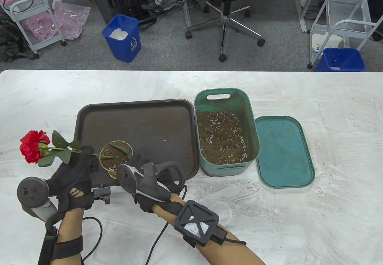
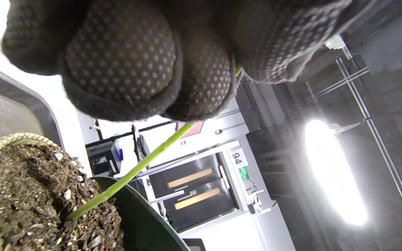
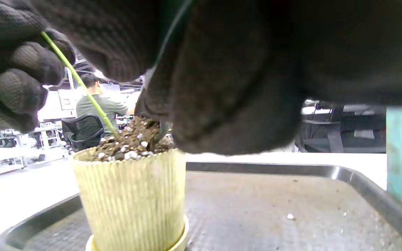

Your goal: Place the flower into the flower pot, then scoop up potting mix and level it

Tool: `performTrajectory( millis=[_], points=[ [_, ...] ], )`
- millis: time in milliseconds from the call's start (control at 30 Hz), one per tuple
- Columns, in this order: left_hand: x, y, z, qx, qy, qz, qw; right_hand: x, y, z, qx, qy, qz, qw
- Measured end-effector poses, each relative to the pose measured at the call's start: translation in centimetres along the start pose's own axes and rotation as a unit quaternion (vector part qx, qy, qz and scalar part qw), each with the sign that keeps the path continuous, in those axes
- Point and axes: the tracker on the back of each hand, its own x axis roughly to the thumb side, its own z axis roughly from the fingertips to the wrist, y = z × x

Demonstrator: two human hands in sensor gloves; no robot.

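Left hand (image 1: 73, 176) pinches the flower (image 1: 33, 146) by its stem, bloom leaning toward nine o'clock, stem end in the flower pot (image 1: 116, 157); the pot sits at the tray (image 1: 140, 109)'s seven o'clock corner, tray bare toward one o'clock; right hand (image 1: 146, 184) holds a dark scoop (image 1: 121, 149) over the pot's soil; the potting mix bin (image 1: 223, 133) stands at three o'clock.

Grey carpet floor (image 1: 167, 52), office chair (image 1: 224, 10), blue bins (image 1: 122, 37), white carts (image 1: 27, 16).
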Motion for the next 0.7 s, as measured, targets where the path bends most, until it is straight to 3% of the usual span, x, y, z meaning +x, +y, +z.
performTrajectory(
  millis=[200, 333, 700],
  points=[
    [0.0, 0.0, 0.0, 0.000, 0.001, 0.001, 1.000, -1.0, -1.3, 0.2, -0.025, -0.001, 0.031, 0.999],
    [0.0, 0.0, 0.0, 0.000, 0.001, 0.001, 1.000, -2.9, -3.8, 0.8, -0.045, 0.010, 0.039, 0.998],
    [0.0, -0.1, 0.1, 0.000, -0.002, -0.001, 1.000, -13.5, -11.4, 1.2, -0.066, 0.153, 0.069, 0.984]
  ],
)
